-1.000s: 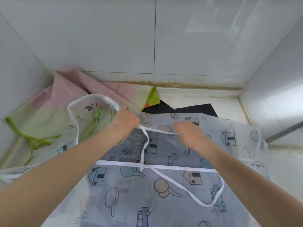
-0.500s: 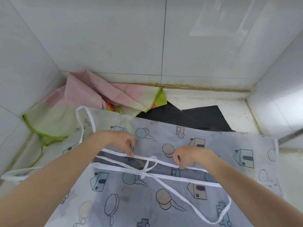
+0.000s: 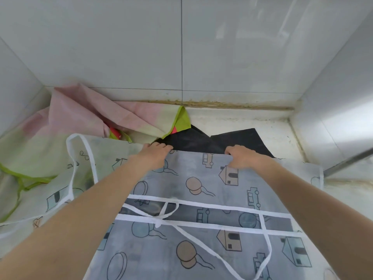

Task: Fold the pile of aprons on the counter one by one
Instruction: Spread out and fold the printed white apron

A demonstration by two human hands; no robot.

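A translucent white apron (image 3: 203,186) printed with houses, balloons and trucks lies spread over the counter in front of me. White trim bands and loose white ties cross its middle. My left hand (image 3: 155,153) grips its far folded edge on the left. My right hand (image 3: 242,156) pinches the same edge further right. Behind it lie a black apron (image 3: 201,139) and a crumpled pink and pale green apron (image 3: 84,118) with lime green trim.
Grey tiled walls (image 3: 181,47) close in the counter at the back and on both sides. A strip of bare white counter (image 3: 278,136) shows at the back right. A metal rail (image 3: 347,161) runs along the right wall.
Both hands let go of the white trim band near the middle and moved away from me to the apron's far folded edge. The band now lies flat across the apron.
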